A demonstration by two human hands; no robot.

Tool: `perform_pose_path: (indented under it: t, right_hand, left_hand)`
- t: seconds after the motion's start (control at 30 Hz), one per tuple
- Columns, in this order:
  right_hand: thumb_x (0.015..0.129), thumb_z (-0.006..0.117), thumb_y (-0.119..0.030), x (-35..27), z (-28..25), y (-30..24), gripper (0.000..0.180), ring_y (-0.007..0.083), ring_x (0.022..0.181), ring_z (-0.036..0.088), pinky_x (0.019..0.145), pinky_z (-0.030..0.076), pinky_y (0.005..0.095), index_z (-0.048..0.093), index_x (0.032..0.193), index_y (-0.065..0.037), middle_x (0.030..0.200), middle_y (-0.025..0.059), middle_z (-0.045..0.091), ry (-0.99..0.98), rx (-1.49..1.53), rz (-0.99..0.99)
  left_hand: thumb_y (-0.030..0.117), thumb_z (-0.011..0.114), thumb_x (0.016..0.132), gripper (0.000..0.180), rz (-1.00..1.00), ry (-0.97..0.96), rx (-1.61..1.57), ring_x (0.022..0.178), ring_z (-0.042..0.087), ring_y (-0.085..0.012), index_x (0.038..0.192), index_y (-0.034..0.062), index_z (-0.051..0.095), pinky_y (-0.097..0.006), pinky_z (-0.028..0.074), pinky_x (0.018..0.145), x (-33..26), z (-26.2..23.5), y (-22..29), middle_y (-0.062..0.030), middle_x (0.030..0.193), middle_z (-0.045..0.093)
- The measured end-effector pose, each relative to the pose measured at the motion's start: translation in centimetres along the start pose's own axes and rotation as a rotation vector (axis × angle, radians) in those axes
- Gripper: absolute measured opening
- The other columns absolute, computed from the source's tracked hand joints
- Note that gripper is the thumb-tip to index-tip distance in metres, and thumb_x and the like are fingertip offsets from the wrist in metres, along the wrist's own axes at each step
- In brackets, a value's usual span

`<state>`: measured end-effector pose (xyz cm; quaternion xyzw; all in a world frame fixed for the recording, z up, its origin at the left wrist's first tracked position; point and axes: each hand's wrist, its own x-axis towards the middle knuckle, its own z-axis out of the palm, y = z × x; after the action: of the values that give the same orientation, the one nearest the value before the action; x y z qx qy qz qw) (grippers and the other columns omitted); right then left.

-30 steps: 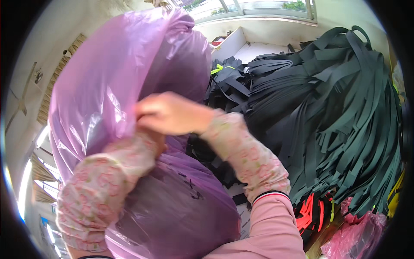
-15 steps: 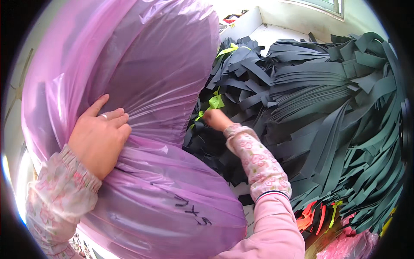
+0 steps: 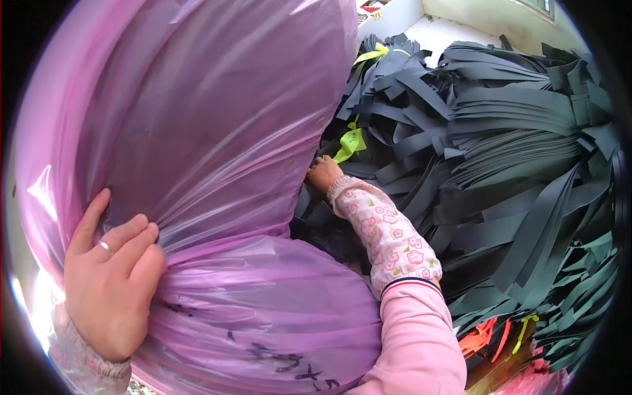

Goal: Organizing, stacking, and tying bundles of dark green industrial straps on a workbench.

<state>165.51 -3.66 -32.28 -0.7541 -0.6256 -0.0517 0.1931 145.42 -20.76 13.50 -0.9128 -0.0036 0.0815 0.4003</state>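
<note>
Far L, L hand [image 3: 115,283], silver ring [image 3: 105,247] on one finger, lies against the purple bag [image 3: 217,131]; fingers extended, slightly apart, no grip on plastic noted. Room beyond that hand is slight, view ends close by. Bag occupies L side to ctr., bulging above and below a gathered waist, w/ dark pen marks [image 3: 284,360] low down. Bag appears full; inside shows dim thru plastic, not ID'd. Mouth not visible, top runs out of view, so closure unconfirmed. Ctr., R hand [image 3: 324,174] is at bag's R edge, set into a narrow dark gap; fingers look bent, tips hidden, cannot tell if they grip anything. Est. status: partway; bag filled, R-hand reach unfinished. Room there looks tight: bag on one side, strips on the other, R forearm in floral sleeve [image 3: 388,227] lying alongside. Yellow-green tie [image 3: 351,143] is just beside R hand, lower end at the fingers; contact unconfirmed. Second yellow-green tie [image 3: 375,52] is on a bundle farther back. White ledge [image 3: 440,34] shows behind. Dark strips [image 3: 520,125] heap across R side, part layered, part loose, outside the bag as far as seen. Below heap's lower edge: red-orange strips [image 3: 477,339], then crumpled pink plastic [image 3: 536,382], partly cut off by view's edge.
</note>
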Motion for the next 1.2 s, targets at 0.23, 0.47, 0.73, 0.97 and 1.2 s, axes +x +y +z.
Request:
perform_pose_path:
  t: [0.23, 0.47, 0.73, 0.97, 1.2]
  right_hand:
    - [0.076, 0.066, -0.026, 2.1, -0.7, 0.1, 0.028, 0.0249, 0.099, 0.068, 0.079, 0.056, 0.038, 0.074, 0.102, -0.016, 0.108, 0.0063, 0.07, -0.432, 0.271, 0.226]
    - [0.071, 0.068, -0.028, 1.2, -0.2, -0.1, 0.025, 0.0288, 0.09, 0.069, 0.075, 0.052, 0.0448, 0.074, 0.09, -0.012, 0.095, 0.0104, 0.072, -0.196, 0.287, 0.312]
    - [0.073, 0.065, -0.025, 0.3, -0.3, -2.1, 0.016, 0.0262, 0.083, 0.069, 0.078, 0.043, 0.0454, 0.075, 0.082, -0.016, 0.087, 0.0078, 0.072, -0.132, 0.279, 0.355]
    - [0.067, 0.064, -0.02, -4.0, -1.3, -1.9, 0.016, 0.0291, 0.078, 0.068, 0.074, 0.042, 0.0398, 0.075, 0.077, -0.014, 0.078, 0.0125, 0.07, 0.029, 0.483, 0.542]
    - [0.06, 0.081, -0.028, -5.5, -13.3, -1.4, 0.027, 0.0338, 0.073, 0.065, 0.07, 0.049, 0.0429, 0.068, 0.071, -0.007, 0.072, 0.0147, 0.067, 0.318, 0.718, 0.759]
  left_hand:
    - [0.012, 0.059, 0.066, 0.014, -0.031, 0.002, -0.031, 0.092, 0.067, -0.0283, 0.073, -0.0007, 0.058, -0.059, 0.042, 0.099, 0.0, 0.8, 0.0, -0.0137, 0.087, 0.069]
    - [0.004, 0.062, 0.067, 0.011, -0.018, -0.072, -0.04, 0.095, 0.065, -0.0299, 0.074, -0.0026, 0.056, -0.059, 0.039, 0.103, -0.3, 0.6, 0.3, -0.0139, 0.089, 0.069]
    - [0.006, 0.063, 0.062, 0.013, -0.119, -0.003, -0.062, 0.092, 0.066, -0.0285, 0.072, -0.0011, 0.057, -0.059, 0.041, 0.101, -1.2, 0.5, 0.1, -0.0122, 0.086, 0.069]
    - [0.009, 0.066, 0.067, 0.011, -0.119, 0.122, -0.171, 0.09, 0.067, -0.0248, 0.072, 0.0019, 0.059, -0.054, 0.045, 0.098, -1.3, 3.1, -1.0, -0.0103, 0.083, 0.069]
    - [0.007, 0.066, 0.066, 0.013, -0.126, 0.235, -0.24, 0.086, 0.067, -0.0261, 0.075, 0.0006, 0.059, -0.052, 0.047, 0.095, -3.0, 4.1, -2.3, -0.0115, 0.08, 0.067]
